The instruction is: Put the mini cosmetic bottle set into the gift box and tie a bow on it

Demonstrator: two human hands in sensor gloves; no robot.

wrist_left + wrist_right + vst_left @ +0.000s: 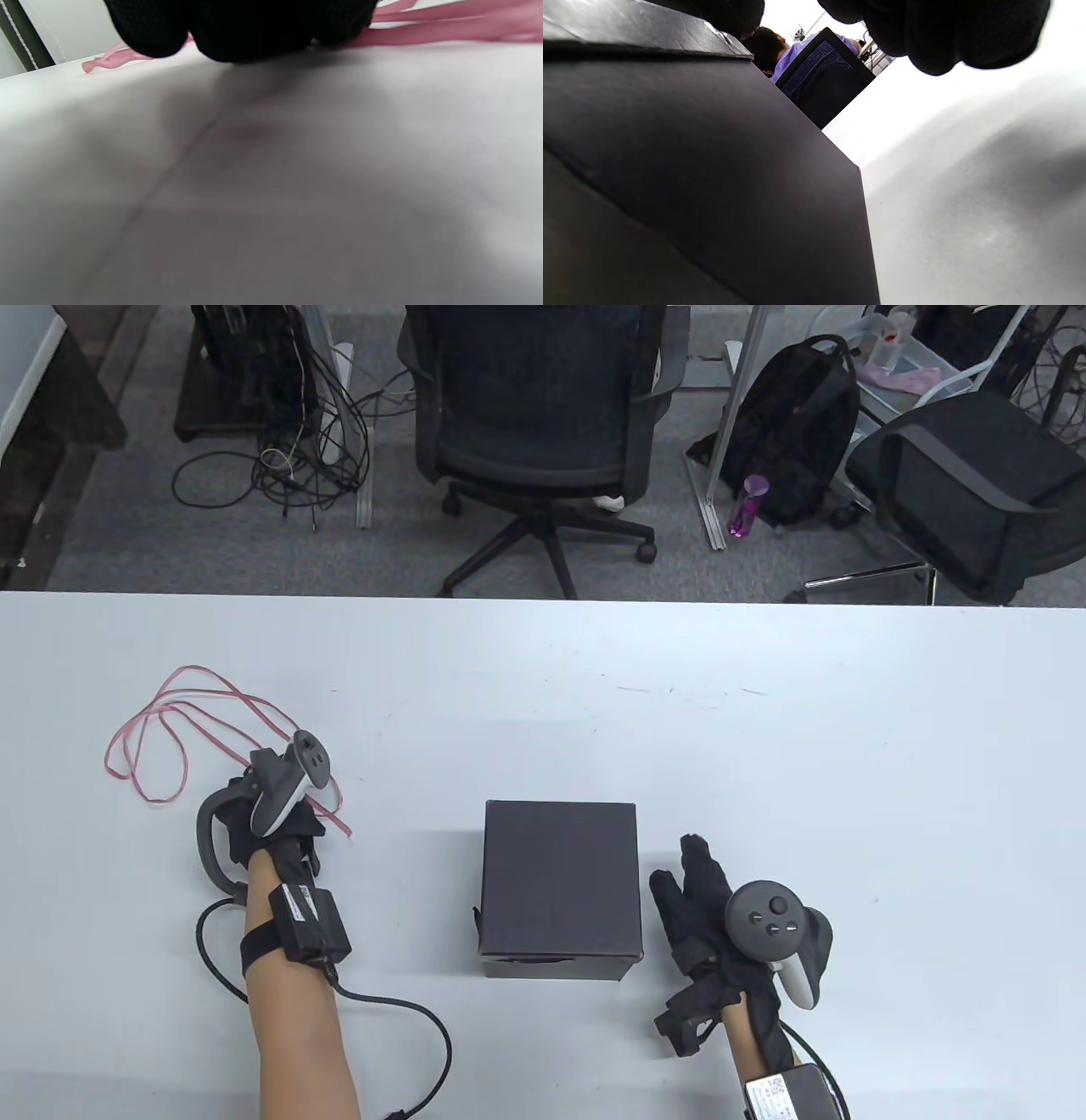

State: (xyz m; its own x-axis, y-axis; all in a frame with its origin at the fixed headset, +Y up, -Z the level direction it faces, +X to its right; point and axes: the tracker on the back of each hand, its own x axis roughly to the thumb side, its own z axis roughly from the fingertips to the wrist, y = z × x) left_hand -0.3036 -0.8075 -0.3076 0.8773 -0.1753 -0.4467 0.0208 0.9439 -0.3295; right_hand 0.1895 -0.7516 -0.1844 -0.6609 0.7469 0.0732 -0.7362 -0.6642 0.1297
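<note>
**Black box shut, ribbon under my left hand**

Black gift box (560,889) stands closed at the table's (764,746) near centre. My right hand (721,925) lies just beside it at 3 o'clock, fingers straight, holding nothing. At 9 o'clock, well apart from the box, my left hand (276,823) sits on the pink ribbon (161,729); I cannot tell whether its fingers (237,29) grip the ribbon.

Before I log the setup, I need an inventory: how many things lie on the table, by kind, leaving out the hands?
Black gift box: 1
Pink ribbon: 1
Total: 2
</note>
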